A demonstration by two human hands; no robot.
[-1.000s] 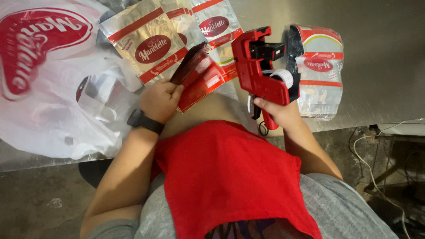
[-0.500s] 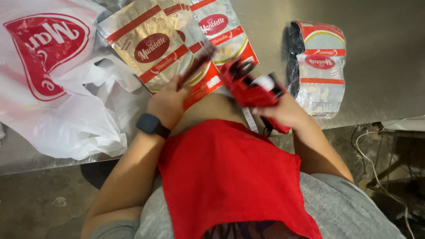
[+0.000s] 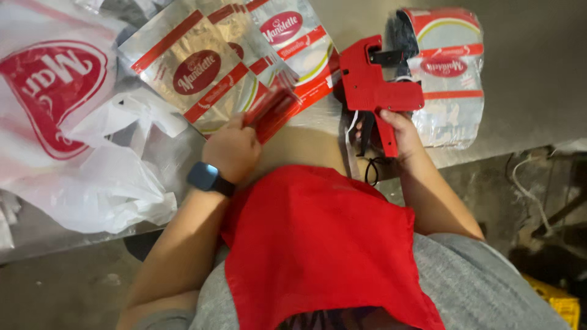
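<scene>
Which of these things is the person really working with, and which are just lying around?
In use:
- red label gun, gripped by the right hand
- red packet, held by the left hand

Lying about:
- silver pouches on the table
- white plastic bag
- clear bundle of packets
- yellow crate on the floor

The label gun [image 3: 373,85] is bright red. The pouches [image 3: 195,73] are silver foil with red stripes and dark red ovals. The plastic bag [image 3: 79,159] is white with a red emblem. The counter [image 3: 532,67] is grey steel.
</scene>
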